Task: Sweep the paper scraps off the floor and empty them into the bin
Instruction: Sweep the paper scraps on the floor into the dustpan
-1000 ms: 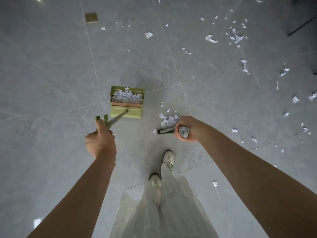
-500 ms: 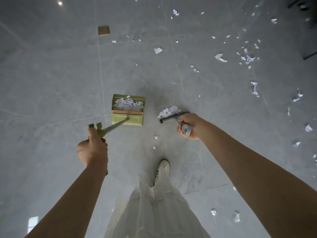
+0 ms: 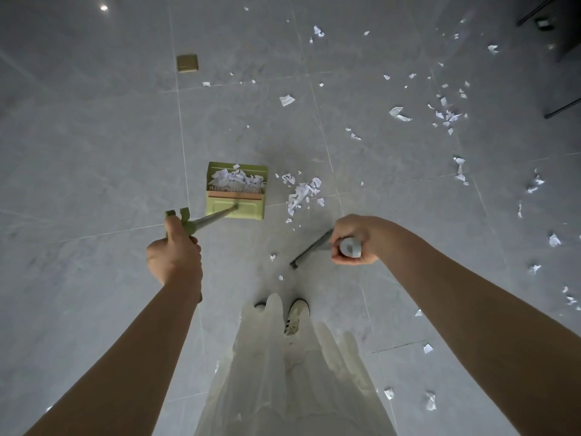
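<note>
The dustpan (image 3: 236,191) handle is gripped by the left hand (image 3: 174,259), the broom (image 3: 311,248) by the right hand (image 3: 353,239); paper scraps (image 3: 302,191) are piled between.

Grey tiled floor (image 3: 94,152) bears scattered paper scraps (image 3: 303,191), a green dustpan (image 3: 236,191) and a brass plate (image 3: 187,63).

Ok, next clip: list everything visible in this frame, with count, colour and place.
green plastic dustpan: one, on floor, centre, holding white scraps
grey broom: one, head near feet
white paper scrap pile: one, right of dustpan
scattered white paper scraps: many, mostly right and far side
small brass square floor plate: one, far left
grey tiled floor: throughout
left hand: grips dustpan handle
right hand: grips broom handle
shoes: pale, bottom centre
</note>
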Available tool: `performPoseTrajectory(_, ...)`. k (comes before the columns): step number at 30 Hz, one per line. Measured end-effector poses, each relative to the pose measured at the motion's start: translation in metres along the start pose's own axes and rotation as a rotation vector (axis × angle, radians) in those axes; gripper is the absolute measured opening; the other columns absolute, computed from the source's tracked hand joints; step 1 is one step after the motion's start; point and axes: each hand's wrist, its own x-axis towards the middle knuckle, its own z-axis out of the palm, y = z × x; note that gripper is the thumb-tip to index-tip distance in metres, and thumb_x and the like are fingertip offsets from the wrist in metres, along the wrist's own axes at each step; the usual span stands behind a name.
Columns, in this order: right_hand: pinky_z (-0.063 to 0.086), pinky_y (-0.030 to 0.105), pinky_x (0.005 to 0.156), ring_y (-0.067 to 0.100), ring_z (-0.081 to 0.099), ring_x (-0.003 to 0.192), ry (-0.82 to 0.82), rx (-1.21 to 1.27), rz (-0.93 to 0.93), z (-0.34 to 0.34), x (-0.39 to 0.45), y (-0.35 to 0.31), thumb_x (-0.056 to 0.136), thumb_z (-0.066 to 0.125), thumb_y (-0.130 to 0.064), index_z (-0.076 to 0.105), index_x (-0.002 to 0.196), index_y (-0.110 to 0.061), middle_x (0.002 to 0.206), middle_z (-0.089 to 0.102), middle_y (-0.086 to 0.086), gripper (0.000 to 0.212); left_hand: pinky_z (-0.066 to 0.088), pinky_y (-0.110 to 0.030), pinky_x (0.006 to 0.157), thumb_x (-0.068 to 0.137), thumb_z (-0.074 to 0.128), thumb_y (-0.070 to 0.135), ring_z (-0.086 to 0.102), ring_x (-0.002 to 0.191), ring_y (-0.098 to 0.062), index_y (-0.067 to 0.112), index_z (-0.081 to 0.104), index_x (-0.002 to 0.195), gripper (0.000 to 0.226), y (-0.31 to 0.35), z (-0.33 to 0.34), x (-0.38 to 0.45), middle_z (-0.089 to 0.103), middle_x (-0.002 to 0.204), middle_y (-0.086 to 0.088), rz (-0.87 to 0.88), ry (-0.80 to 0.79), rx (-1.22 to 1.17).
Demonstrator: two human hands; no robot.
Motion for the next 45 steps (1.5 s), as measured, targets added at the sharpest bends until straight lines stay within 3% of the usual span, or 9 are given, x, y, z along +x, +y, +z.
performPoseTrajectory(6, 0.054, 0.034, 0.043, 0.019, 0.056, 0.034, -0.085, -0.043, 0.072, 0.042, -0.013, 0.015, 0.096, 0.043, 0.004, 0.047, 0.086, 0.001, 0.075, 0.052, 0.016, 0.011, 0.043, -0.034, 0.057, 0.089, 0.044, 0.054, 0.049, 0.05, -0.021, 0.015, 0.058, 0.062, 0.049, 0.007, -0.007, 0.017, 0.057, 0.058, -0.004, -0.006, 0.006, -0.002)
performPoseTrajectory(11, 0.056, 0.03, 0.051, 0.019, 0.057, 0.049, -0.13, 0.103, 0.085, 0.094, 0.005, 0.013, 0.098, 0.042, -0.006, 0.046, 0.083, 0.0, 0.072, 0.054, 0.013, 0.016, 0.043, -0.034, 0.058, 0.088, 0.045, 0.051, 0.048, 0.05, -0.02, 0.016, 0.057, 0.061, 0.046, 0.006, -0.018, 0.031, 0.056, 0.057, -0.004, -0.021, 0.015, 0.0)
performPoseTrajectory(15, 0.053, 0.028, 0.04, 0.016, 0.055, 0.054, -0.161, 0.325, 0.011, 0.117, 0.012, -0.003, 0.097, 0.035, -0.003, 0.042, 0.084, -0.001, 0.073, 0.052, 0.014, 0.015, 0.041, -0.029, 0.053, 0.089, 0.044, 0.051, 0.049, 0.05, -0.019, 0.017, 0.056, 0.063, 0.045, 0.003, -0.028, 0.044, 0.056, 0.058, -0.003, -0.028, 0.023, 0.002)
performPoseTrajectory(21, 0.048, 0.025, 0.031, 0.01, 0.051, 0.026, -0.068, 0.449, -0.115, 0.113, 0.021, -0.041, 0.097, 0.035, -0.001, 0.043, 0.084, -0.005, 0.071, 0.048, 0.011, 0.016, 0.044, -0.035, 0.061, 0.089, 0.045, 0.052, 0.048, 0.049, -0.019, 0.015, 0.057, 0.06, 0.048, 0.001, -0.041, 0.067, 0.055, 0.055, -0.003, -0.013, 0.017, 0.011)
performPoseTrajectory(25, 0.047, 0.026, 0.03, 0.012, 0.049, 0.027, 0.009, 0.407, -0.149, 0.103, 0.029, -0.061, 0.099, 0.034, -0.001, 0.047, 0.092, -0.006, 0.072, 0.045, 0.01, 0.016, 0.046, -0.037, 0.063, 0.089, 0.046, 0.052, 0.05, 0.051, -0.02, 0.014, 0.058, 0.061, 0.048, 0.002, -0.044, 0.086, 0.057, 0.056, -0.003, 0.0, -0.007, 0.046)
performPoseTrajectory(30, 0.047, 0.024, 0.032, 0.016, 0.042, 0.054, 0.104, 0.323, -0.178, 0.079, 0.036, -0.069, 0.097, 0.033, 0.004, 0.041, 0.08, -0.007, 0.077, 0.04, 0.012, 0.022, 0.046, -0.039, 0.064, 0.087, 0.045, 0.053, 0.053, 0.059, -0.025, 0.013, 0.06, 0.062, 0.049, 0.005, -0.046, 0.105, 0.06, 0.06, -0.006, 0.009, -0.044, 0.125)
performPoseTrajectory(36, 0.05, 0.028, 0.034, 0.017, 0.048, 0.062, 0.194, 0.096, -0.136, 0.039, 0.029, -0.09, 0.098, 0.046, -0.004, 0.049, 0.098, -0.004, 0.082, 0.047, 0.012, 0.003, 0.046, -0.038, 0.064, 0.086, 0.045, 0.055, 0.052, 0.059, -0.026, 0.012, 0.06, 0.063, 0.051, 0.019, -0.04, 0.122, 0.061, 0.062, -0.007, -0.003, -0.054, 0.178)
performPoseTrajectory(38, 0.052, 0.031, 0.039, 0.019, 0.052, 0.063, 0.247, -0.023, -0.133, 0.029, 0.032, -0.098, 0.095, 0.052, -0.002, 0.05, 0.107, -0.002, 0.083, 0.049, 0.014, 0.011, 0.044, -0.037, 0.062, 0.085, 0.045, 0.054, 0.052, 0.059, -0.026, 0.012, 0.061, 0.063, 0.05, 0.025, -0.033, 0.125, 0.061, 0.062, -0.008, -0.011, -0.059, 0.182)
performPoseTrajectory(45, 0.055, 0.034, 0.043, 0.025, 0.058, 0.063, 0.384, -0.282, -0.125, 0.011, 0.056, -0.132, 0.091, 0.053, 0.002, 0.05, 0.102, 0.003, 0.081, 0.053, 0.017, 0.011, 0.041, -0.029, 0.056, 0.088, 0.047, 0.053, 0.05, 0.054, -0.021, 0.014, 0.061, 0.067, 0.047, 0.044, -0.001, 0.135, 0.061, 0.065, -0.007, -0.06, -0.052, 0.137)
